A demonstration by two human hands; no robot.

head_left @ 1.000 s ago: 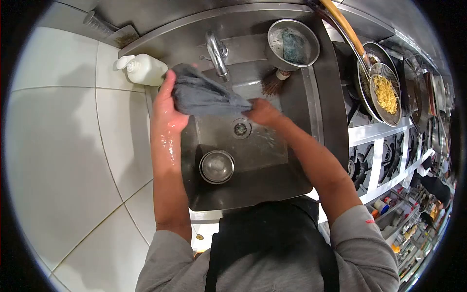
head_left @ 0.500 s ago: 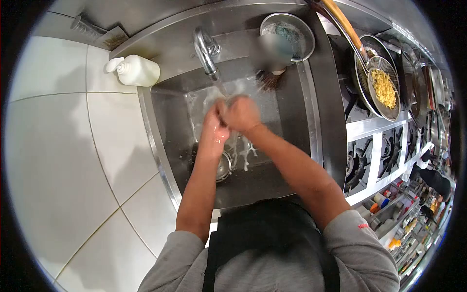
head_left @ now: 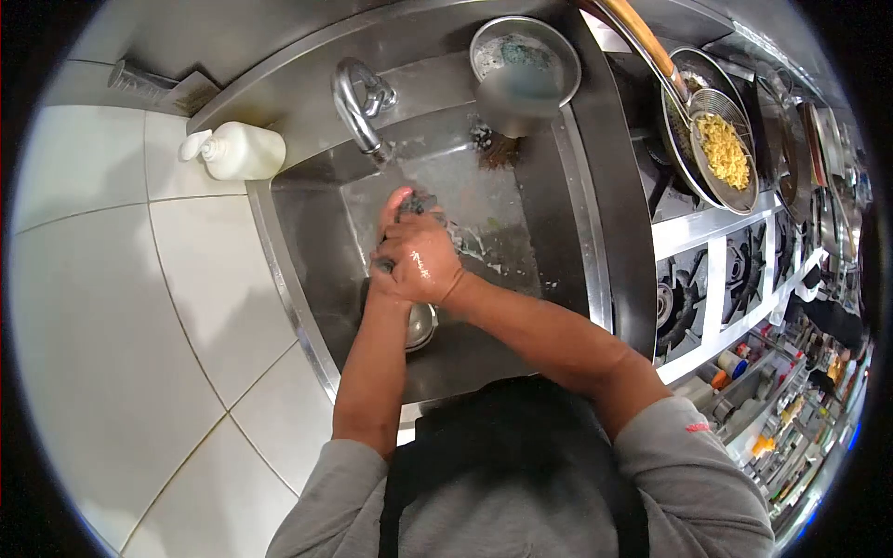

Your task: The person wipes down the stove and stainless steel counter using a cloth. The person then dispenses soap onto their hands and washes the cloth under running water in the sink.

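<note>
Over the sink (head_left: 567,251), my two hands are pressed together below the faucet (head_left: 349,102). My right hand (head_left: 423,259) lies on top with its fingers curled, and suds cling to its back. Beneath it, my left hand (head_left: 394,203) is mostly hidden; a reddish fingertip shows. A dark grey scrubbing pad (head_left: 419,202) pokes out between them, with another bit of grey by the wrist. Its exact kind is hard to make out. A metal bowl (head_left: 422,327) sits in the sink under my forearms, partly covered.
A white pump bottle (head_left: 246,152) stands at the left rim. Behind on the right is a metal basin (head_left: 571,79) with suds, partly blurred, and dark bristles (head_left: 499,154) below it. Right of the sink, a strainer (head_left: 739,197) of yellow food rests over a pan by burners (head_left: 682,298).
My hands have moved slightly down and left, away from the faucet. My right hand has turned over the left, and the grey pad now shows. The whole view has shifted a little.
</note>
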